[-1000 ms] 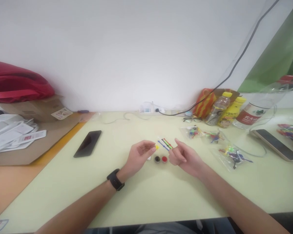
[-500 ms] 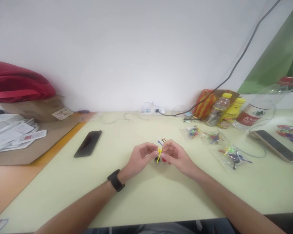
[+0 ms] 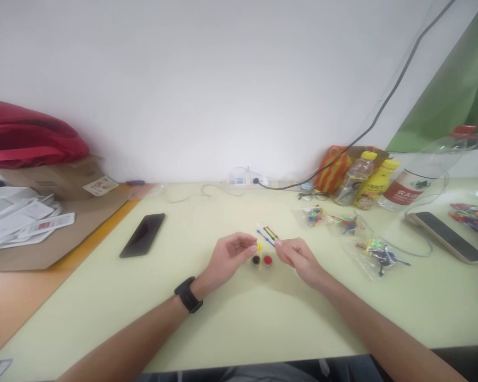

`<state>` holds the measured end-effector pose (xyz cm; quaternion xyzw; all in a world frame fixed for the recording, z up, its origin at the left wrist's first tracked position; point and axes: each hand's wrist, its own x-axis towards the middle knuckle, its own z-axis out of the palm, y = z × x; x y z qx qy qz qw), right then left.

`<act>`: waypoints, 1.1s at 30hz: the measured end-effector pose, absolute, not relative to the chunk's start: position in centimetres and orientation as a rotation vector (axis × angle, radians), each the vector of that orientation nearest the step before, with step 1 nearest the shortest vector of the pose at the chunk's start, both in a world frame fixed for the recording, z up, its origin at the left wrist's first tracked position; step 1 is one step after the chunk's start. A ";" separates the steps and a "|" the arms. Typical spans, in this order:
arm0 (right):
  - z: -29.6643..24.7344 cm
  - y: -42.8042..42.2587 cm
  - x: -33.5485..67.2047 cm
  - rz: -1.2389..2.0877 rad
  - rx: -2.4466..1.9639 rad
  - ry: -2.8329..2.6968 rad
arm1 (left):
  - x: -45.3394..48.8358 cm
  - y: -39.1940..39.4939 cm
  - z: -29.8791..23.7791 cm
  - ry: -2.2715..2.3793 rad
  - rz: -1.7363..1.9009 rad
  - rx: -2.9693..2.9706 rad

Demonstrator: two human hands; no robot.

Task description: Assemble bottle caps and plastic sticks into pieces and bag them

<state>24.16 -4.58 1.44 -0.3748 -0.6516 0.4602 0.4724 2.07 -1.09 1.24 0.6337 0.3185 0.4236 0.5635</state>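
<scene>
My left hand (image 3: pixel 234 255), wearing a black watch on its wrist, pinches a small yellow plastic piece (image 3: pixel 259 247) between thumb and fingertips. Below that piece lie a round black part (image 3: pixel 256 260) and a round red part (image 3: pixel 267 260), side by side on the table. Thin plastic sticks with knobbed ends lie just beyond: a blue stick (image 3: pixel 264 237) and a red stick (image 3: pixel 271 232) among them. My right hand (image 3: pixel 300 259) has its fingers closed at the near ends of these sticks. Its fingertips hide whatever is between them.
Clear bags of coloured plastic parts (image 3: pixel 378 257) lie to the right, near a phone (image 3: pixel 448 236) and a pile of coloured sticks (image 3: pixel 472 217). Bottles (image 3: pixel 402 191) stand at the back right. Another phone (image 3: pixel 142 235) lies left. A cardboard box (image 3: pixel 51 178) carries a red bag (image 3: pixel 32 132).
My right hand has left the yellow piece and moved slightly right, to the sticks. The left hand stays in place with the piece. The black and red round parts now show more fully.
</scene>
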 end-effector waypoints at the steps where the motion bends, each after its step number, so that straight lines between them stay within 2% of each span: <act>1: 1.5 -4.6 24.1 1.114 -0.914 -1.580 | 2.1 -1.1 1.2 0.745 0.996 1.491; 9: 1.9 -4.9 23.1 1.282 -0.841 -1.452 | 2.1 -1.1 1.2 0.721 0.991 1.492; 18: 1.7 -5.0 23.0 1.266 -0.865 -1.491 | 2.0 -1.1 1.3 0.727 0.968 1.511; 24: 1.6 -4.8 23.2 1.273 -0.833 -1.331 | 2.0 -1.0 1.1 0.732 0.976 1.485; 29: 2.1 -4.9 24.3 1.483 -0.672 -1.564 | 2.1 -1.0 1.1 0.776 0.995 1.478; 33: 2.4 -4.9 23.9 1.344 -0.799 -1.570 | 2.2 -1.1 1.3 0.762 0.989 1.475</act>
